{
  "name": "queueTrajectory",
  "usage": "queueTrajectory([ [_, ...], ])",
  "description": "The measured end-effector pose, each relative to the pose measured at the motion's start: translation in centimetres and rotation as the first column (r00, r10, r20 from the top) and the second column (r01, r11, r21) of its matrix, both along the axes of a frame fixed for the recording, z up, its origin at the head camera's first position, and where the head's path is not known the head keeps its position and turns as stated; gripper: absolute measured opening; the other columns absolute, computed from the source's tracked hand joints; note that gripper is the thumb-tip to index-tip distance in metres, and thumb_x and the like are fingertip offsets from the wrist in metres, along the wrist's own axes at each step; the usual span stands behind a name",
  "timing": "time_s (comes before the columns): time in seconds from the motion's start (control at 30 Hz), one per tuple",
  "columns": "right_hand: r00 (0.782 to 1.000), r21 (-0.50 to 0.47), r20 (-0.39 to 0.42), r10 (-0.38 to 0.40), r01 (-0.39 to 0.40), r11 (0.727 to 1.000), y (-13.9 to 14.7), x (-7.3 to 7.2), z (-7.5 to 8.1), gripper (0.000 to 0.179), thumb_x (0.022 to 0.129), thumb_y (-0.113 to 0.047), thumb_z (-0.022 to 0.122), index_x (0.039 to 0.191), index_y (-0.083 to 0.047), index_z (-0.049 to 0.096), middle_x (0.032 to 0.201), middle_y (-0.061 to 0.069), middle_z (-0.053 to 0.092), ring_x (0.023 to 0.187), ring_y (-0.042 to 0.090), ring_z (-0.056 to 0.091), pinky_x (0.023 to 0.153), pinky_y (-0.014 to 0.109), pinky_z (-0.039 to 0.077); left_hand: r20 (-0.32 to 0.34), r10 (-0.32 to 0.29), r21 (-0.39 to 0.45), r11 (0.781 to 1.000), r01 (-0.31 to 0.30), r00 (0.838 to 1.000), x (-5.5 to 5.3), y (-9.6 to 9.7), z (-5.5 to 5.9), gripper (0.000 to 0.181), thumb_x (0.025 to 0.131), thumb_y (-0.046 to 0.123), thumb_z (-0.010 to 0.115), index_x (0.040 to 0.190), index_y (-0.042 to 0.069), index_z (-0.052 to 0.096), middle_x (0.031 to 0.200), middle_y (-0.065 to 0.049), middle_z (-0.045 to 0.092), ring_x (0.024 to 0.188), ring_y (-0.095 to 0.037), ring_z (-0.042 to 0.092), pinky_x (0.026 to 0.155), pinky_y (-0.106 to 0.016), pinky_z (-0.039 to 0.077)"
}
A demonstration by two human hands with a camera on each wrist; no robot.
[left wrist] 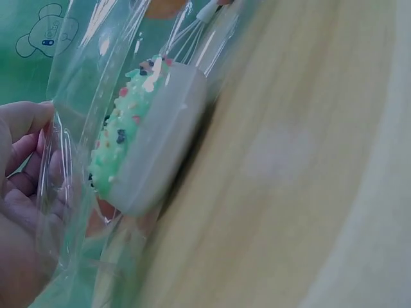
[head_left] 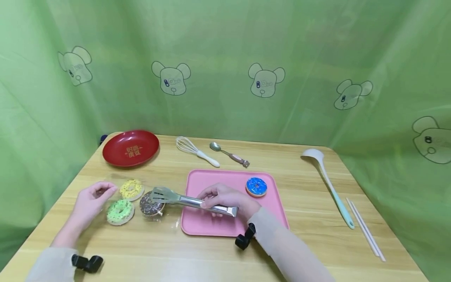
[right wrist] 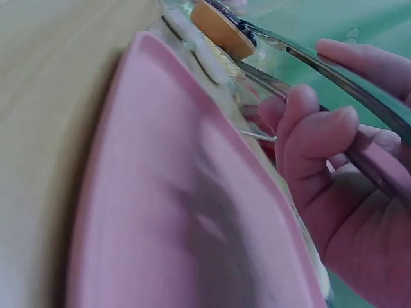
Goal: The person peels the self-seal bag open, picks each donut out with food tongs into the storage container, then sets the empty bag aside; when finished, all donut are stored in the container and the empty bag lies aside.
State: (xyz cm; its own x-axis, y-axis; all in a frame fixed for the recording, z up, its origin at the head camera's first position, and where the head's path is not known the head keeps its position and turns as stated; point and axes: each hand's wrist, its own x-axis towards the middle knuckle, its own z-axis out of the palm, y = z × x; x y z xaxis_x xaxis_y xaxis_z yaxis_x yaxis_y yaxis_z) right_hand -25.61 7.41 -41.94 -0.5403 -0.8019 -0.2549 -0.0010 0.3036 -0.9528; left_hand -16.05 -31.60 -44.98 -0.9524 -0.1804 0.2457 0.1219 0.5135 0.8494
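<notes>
My right hand holds metal tongs level over the pink tray. The tongs' tips have a chocolate-topped donut between them, as the right wrist view also shows. Over on the left, my left hand pinches the edge of a clear plastic bag. A green donut with sprinkles and a yellow donut lie next to that hand, seen through or on the plastic. On the tray sits a blue donut.
A red plate stands at the back left. Behind the tray lie a white whisk and a spoon. To the right are a ladle and white chopsticks. A green curtain encloses the table's back and sides.
</notes>
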Motion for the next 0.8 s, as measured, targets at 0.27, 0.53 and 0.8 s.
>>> queueTrajectory([
  [0.27,0.996,-0.007,-0.04,-0.073,0.073,0.997,2.8,0.1,0.4,0.036,0.082,-0.017,0.069,0.116,-0.005,0.063,0.099,0.027,0.062,0.058,0.018,0.059,0.052,0.028,0.051,0.001,0.042,0.022,0.999,-0.042,0.999,0.2,-0.1,0.2,0.038,0.092,0.03,0.058,0.109,-0.004,0.058,0.093,0.013,0.06,0.085,0.0,0.053,0.072,-0.008,0.044],
  [0.53,0.983,0.012,-0.106,-0.152,0.155,0.988,6.5,0.6,0.3,0.043,0.081,-0.024,0.071,0.119,-0.006,0.062,0.092,0.015,0.065,0.059,0.017,0.059,0.05,0.027,0.05,-0.006,0.07,0.018,0.997,-0.069,0.998,0.2,0.1,0.2,0.035,0.092,0.03,0.059,0.107,-0.002,0.06,0.093,0.017,0.06,0.086,0.001,0.052,0.072,-0.007,0.043],
  [0.8,0.963,-0.015,-0.113,-0.243,0.243,0.97,10.9,1.3,-0.1,0.043,0.083,-0.018,0.069,0.119,0.004,0.058,0.086,0.022,0.064,0.058,0.017,0.058,0.049,0.027,0.05,0.002,0.036,0.028,0.999,-0.036,0.999,0.1,0.3,0.2,0.036,0.092,0.028,0.06,0.108,-0.004,0.059,0.093,0.016,0.059,0.086,0.001,0.052,0.072,-0.007,0.043],
])
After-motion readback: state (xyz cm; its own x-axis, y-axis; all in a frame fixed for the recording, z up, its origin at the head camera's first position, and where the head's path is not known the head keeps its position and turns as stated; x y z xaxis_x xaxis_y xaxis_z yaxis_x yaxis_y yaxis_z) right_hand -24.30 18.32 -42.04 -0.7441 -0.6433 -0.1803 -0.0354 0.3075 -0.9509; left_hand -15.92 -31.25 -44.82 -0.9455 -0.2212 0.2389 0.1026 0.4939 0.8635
